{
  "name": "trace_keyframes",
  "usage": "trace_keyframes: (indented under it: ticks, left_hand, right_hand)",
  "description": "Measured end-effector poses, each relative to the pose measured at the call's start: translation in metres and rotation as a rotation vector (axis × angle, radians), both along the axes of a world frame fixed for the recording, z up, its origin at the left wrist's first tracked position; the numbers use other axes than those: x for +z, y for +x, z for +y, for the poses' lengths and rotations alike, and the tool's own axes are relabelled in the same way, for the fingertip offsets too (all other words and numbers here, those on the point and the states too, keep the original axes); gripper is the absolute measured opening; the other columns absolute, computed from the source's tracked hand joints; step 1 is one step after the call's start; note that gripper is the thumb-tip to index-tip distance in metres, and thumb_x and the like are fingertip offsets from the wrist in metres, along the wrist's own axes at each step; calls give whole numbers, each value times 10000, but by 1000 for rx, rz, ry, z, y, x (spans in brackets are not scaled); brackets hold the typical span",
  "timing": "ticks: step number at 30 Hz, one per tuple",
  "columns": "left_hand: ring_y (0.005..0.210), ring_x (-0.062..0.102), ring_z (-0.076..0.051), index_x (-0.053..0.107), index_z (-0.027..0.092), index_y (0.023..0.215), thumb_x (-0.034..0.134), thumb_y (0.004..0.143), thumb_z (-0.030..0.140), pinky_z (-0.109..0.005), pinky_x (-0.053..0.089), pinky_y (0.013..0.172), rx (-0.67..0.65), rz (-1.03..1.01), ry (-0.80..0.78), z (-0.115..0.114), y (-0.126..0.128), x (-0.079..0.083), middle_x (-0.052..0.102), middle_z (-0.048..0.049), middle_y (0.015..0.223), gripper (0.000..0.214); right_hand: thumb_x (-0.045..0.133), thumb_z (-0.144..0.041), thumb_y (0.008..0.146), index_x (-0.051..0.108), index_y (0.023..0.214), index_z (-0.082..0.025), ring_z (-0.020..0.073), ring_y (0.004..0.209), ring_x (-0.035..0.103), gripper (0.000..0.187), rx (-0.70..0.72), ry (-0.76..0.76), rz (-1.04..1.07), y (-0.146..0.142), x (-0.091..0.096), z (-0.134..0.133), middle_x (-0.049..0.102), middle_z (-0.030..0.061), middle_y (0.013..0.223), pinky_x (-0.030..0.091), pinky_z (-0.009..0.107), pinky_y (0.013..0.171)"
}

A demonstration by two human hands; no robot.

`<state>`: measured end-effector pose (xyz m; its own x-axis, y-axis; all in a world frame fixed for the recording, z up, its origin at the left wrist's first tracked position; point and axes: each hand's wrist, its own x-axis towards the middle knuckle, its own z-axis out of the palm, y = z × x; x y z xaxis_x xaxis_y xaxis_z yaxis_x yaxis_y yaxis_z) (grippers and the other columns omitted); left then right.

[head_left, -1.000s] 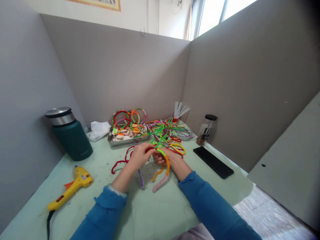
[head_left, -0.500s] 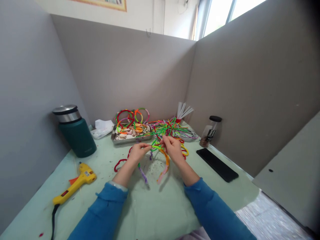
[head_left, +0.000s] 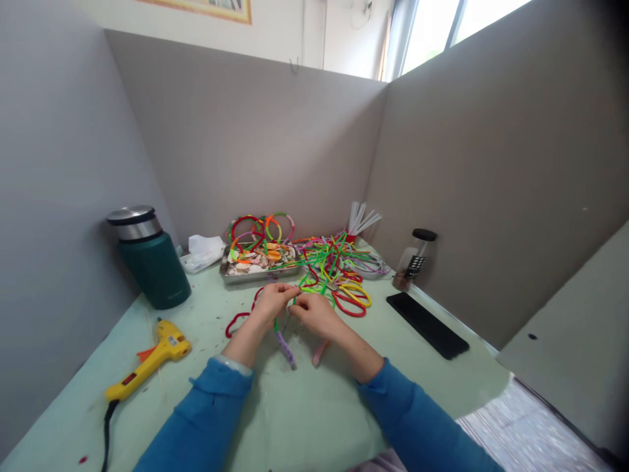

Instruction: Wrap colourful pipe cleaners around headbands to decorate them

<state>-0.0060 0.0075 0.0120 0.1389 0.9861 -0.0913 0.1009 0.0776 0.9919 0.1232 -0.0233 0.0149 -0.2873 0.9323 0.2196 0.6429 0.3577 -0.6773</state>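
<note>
My left hand [head_left: 272, 303] and my right hand [head_left: 314, 314] meet over the pale green table [head_left: 295, 419], both pinched on a twisted bundle of pipe cleaners [head_left: 285, 342]. A purple and green end hangs below my left hand, and a pink end [head_left: 319, 354] shows below my right hand. A red pipe cleaner [head_left: 239, 317] lies bent on the table just left of my left hand. Behind my hands spreads a tangled heap of pipe cleaners [head_left: 334, 262] in green, red, yellow and pink.
A metal tray of shells [head_left: 255, 262] stands at the back with coloured rings [head_left: 258, 226] behind it. A green flask [head_left: 150, 262] and a yellow glue gun [head_left: 147, 367] are on the left. A black phone [head_left: 425, 324] and a small jar [head_left: 411, 265] are on the right. Grey partitions enclose the table.
My right hand rose toward the heap half a second ago and has come back down beside my left hand. The orange part of the bundle is now hidden under my right hand.
</note>
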Motion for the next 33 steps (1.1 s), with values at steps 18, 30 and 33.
trace_keyframes:
  ticks: [18,30,33]
  left_hand:
    - [312,227,-9,569,121,693,687,614,420,-210,163,336,-118,-68,-81,-7,3,-5,618,-20,610,331]
    - [283,233,-15,521,139,665,665,661,341,-196,142,311,-105,-71,-150,-3,2,-13,491,48,472,248]
    - [286,230,-18,513,148,662,679,651,335,-189,144,314,-109,-83,-150,-3,1,-15,423,73,431,251]
  right_hand:
    - [523,-474,777,589,796,-180,128,619,511,302,250,-430,1166,50,33,39,595,41,755,367,233,510]
    - [627,-365,713,648,858,-177,133,623,530,238,459,-379,-118,121,60,-49,605,26,722,376,227,541]
    - [681,-387,653,598,1023,-240,128,626,538,407,552,-434,-365,133,47,-98,615,6,800,377,219,546]
